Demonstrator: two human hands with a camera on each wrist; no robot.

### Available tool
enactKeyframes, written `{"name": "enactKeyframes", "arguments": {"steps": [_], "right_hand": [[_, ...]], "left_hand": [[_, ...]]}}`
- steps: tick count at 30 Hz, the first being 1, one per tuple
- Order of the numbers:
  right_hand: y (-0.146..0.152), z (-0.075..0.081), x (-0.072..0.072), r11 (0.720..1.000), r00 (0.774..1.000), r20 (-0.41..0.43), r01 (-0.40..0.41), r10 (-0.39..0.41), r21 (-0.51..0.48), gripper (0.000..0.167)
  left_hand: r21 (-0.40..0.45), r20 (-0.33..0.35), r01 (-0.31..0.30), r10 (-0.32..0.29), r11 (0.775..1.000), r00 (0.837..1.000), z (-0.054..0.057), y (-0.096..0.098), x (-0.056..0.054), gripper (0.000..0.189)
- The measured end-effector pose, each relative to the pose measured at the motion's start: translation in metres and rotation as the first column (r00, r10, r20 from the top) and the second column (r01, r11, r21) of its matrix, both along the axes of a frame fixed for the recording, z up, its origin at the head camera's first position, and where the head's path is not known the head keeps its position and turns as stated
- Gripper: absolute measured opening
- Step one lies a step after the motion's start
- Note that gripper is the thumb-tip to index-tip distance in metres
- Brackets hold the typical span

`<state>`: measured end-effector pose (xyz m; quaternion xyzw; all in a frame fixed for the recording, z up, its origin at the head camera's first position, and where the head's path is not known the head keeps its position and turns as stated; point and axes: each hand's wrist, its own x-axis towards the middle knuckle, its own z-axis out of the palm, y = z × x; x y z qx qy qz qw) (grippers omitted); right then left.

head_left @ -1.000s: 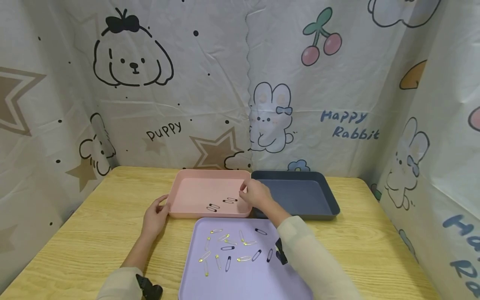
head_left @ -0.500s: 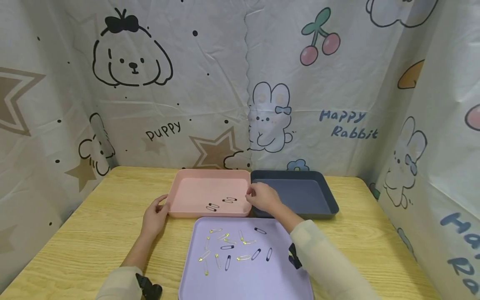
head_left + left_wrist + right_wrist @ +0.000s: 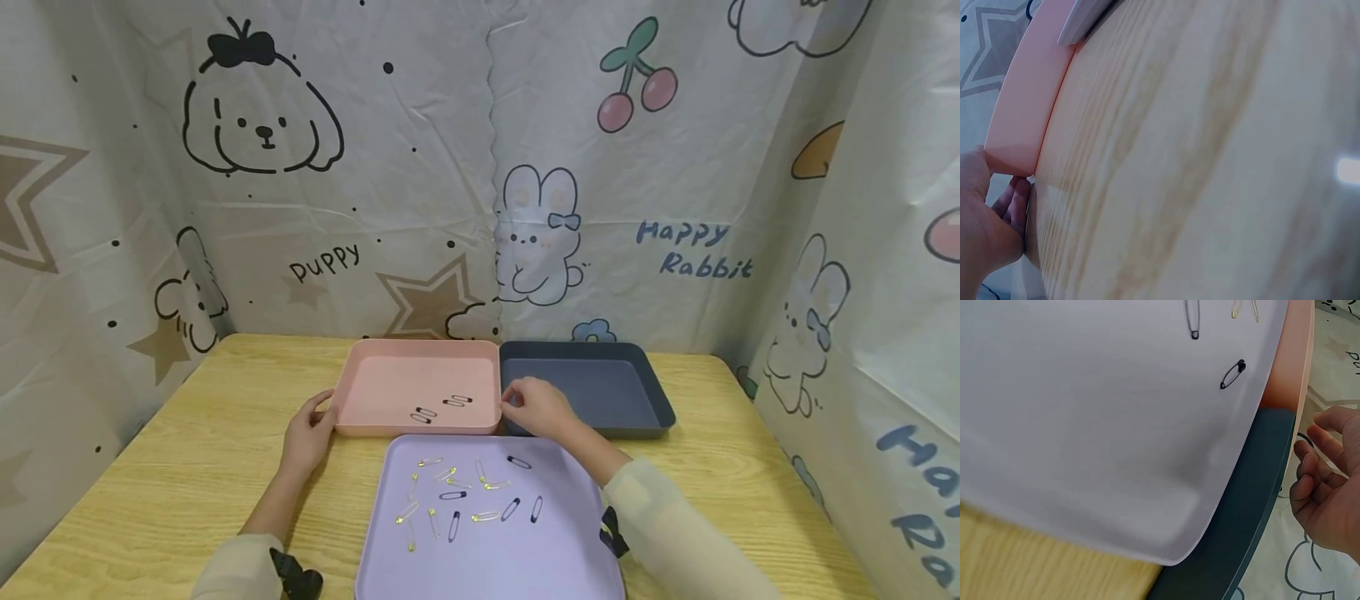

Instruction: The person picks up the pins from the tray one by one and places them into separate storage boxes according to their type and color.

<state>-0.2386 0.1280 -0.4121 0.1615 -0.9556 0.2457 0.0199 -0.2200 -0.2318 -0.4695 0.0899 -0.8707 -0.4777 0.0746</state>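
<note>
My left hand (image 3: 306, 433) rests at the left side of the pink tray (image 3: 420, 375), its fingers touching the near left corner. My right hand (image 3: 542, 407) is over the seam between the pink tray and the navy tray (image 3: 607, 392), fingertips close to the shared rims. In the right wrist view its fingers (image 3: 1307, 465) are loosely curled, and no pin shows between them. Several black safety pins (image 3: 426, 412) lie in the pink tray. On the lilac tray (image 3: 525, 558) are scattered gold safety pins (image 3: 485, 517) and black ones.
The lilac tray lies on the wooden table (image 3: 187, 442), right in front of the two deeper trays. Printed curtains (image 3: 420, 192) hang behind and at both sides of the table. A small black device (image 3: 297, 575) is worn at the left wrist.
My right hand has drawn right and slightly nearer, from over the pink tray to the seam with the navy tray. The left hand and the pins have stayed put.
</note>
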Motion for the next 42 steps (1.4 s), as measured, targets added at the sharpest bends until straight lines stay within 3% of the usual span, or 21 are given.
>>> {"name": "enactKeyframes", "arguments": {"steps": [13,21,28,37,42], "right_hand": [[0.015,-0.004,0.019,1.0,1.0,0.002,-0.006,0.006,-0.01,0.008],[0.023,-0.005,0.029,0.999,0.999,-0.023,0.029,-0.031,-0.045,0.006],[0.029,-0.011,0.041,0.998,0.999,-0.013,-0.032,0.031,-0.049,0.007],[0.035,-0.03,0.049,0.997,0.997,0.036,-0.071,0.071,0.002,0.006],[0.035,-0.037,0.051,0.991,0.992,0.007,-0.126,0.126,0.045,0.005]], "left_hand": [[-0.013,-0.012,0.004,-0.004,1.0,1.0,0.001,-0.001,0.0,0.044],[-0.005,-0.006,0.006,-0.006,1.0,1.0,0.002,-0.001,0.001,0.043],[-0.009,-0.003,0.003,-0.003,1.0,1.0,0.001,-0.001,0.001,0.043],[-0.006,-0.012,0.009,-0.009,1.0,1.0,0.001,0.0,0.002,0.043],[-0.013,-0.009,0.005,-0.005,1.0,1.0,0.002,0.001,0.002,0.043]]}}
